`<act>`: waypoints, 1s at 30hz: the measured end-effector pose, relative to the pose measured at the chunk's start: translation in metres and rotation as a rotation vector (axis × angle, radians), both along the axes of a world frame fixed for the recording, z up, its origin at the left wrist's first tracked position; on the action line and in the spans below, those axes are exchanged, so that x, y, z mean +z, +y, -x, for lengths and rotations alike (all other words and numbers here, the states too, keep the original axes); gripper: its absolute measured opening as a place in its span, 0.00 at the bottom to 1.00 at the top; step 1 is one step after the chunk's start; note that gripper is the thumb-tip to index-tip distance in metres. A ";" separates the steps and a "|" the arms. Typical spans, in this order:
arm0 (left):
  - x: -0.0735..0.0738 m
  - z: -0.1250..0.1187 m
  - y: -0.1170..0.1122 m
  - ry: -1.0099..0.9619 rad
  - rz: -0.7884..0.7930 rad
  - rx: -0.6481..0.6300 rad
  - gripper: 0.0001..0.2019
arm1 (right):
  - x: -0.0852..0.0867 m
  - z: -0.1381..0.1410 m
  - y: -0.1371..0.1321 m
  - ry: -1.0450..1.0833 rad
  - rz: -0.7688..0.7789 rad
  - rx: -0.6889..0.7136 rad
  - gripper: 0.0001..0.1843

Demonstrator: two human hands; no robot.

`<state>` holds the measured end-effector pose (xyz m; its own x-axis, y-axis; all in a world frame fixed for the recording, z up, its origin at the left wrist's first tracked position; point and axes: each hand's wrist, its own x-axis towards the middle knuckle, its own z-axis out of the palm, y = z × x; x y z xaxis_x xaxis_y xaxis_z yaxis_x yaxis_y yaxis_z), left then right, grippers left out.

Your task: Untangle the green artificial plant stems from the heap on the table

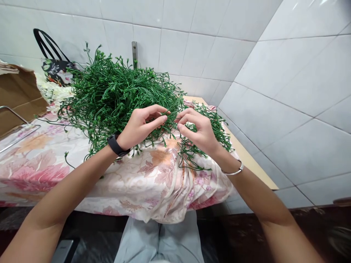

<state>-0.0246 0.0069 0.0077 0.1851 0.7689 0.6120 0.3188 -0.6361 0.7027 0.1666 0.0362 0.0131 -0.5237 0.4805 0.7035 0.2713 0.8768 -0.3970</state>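
A large tangled heap of green artificial stems point(117, 91) with small forked tips lies on a flowered cloth point(153, 160). My left hand point(145, 122), with a black band at the wrist, is at the heap's right side, thumb and forefinger pinched together on a thin green stem. Facing it, my right hand point(199, 128), with a silver bangle, has its fingers curled and their tips close together at the fine green stems between the hands. Where exactly the fingertips grip is hard to see against the greenery. A smaller pile of green stems point(216, 128) lies under and behind my right hand.
White artificial flowers point(55, 93) and a black floral bag point(59, 69) are at the back left. A brown cardboard box point(19, 95) and a metal wire frame point(20, 137) stand at the left edge. Tiled walls point(192, 47) close off the back and right.
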 end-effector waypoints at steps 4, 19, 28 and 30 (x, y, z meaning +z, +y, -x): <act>-0.001 -0.001 0.000 0.054 -0.021 0.018 0.14 | -0.005 0.003 0.001 0.036 0.105 -0.019 0.04; -0.004 -0.005 -0.001 0.300 -0.183 0.034 0.07 | -0.014 0.005 0.006 0.027 0.077 -0.063 0.06; 0.001 -0.005 -0.005 0.470 -0.275 0.063 0.03 | -0.008 0.008 -0.003 -0.058 0.184 0.072 0.05; 0.000 -0.006 -0.006 0.484 -0.232 0.053 0.04 | -0.009 0.010 -0.005 -0.070 0.196 0.091 0.02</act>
<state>-0.0191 0.0011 0.0076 0.4531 0.6397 0.6209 0.6070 -0.7315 0.3106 0.1569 0.0311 0.0044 -0.6154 0.5529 0.5617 0.2279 0.8070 -0.5448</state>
